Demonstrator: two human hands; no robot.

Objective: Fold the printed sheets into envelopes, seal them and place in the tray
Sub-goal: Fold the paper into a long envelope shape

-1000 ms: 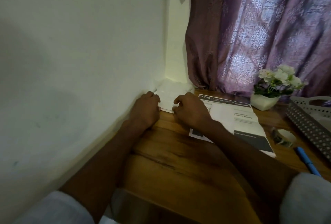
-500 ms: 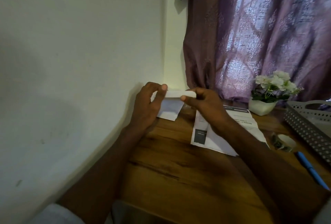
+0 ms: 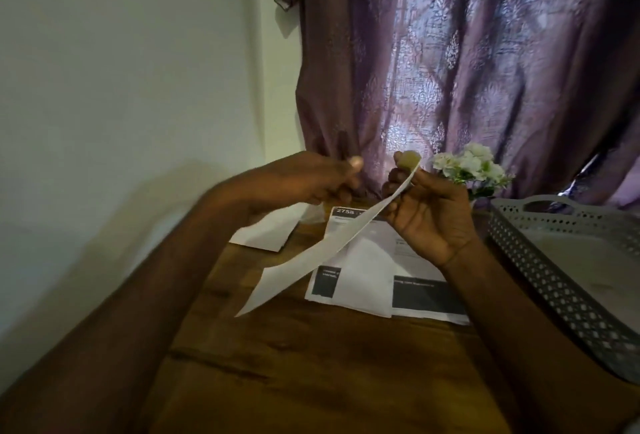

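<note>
Purple curtain (image 3: 467,69) far right, wooden table (image 3: 311,364) below. Grey tray (image 3: 540,281) at right edge. Printed sheets (image 3: 374,270) flat mid-table. Envelope (image 3: 322,253) raised edge-on, pinched by right hand (image 3: 429,215); left hand (image 3: 304,180) apart, blurred, grip unclear.

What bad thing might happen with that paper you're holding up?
The white paper hangs from the right hand by one end only, so it might slip, bend or crease wrongly. The left hand is not clearly gripping it. The flower pot sits just behind the hands and could get bumped.
</note>
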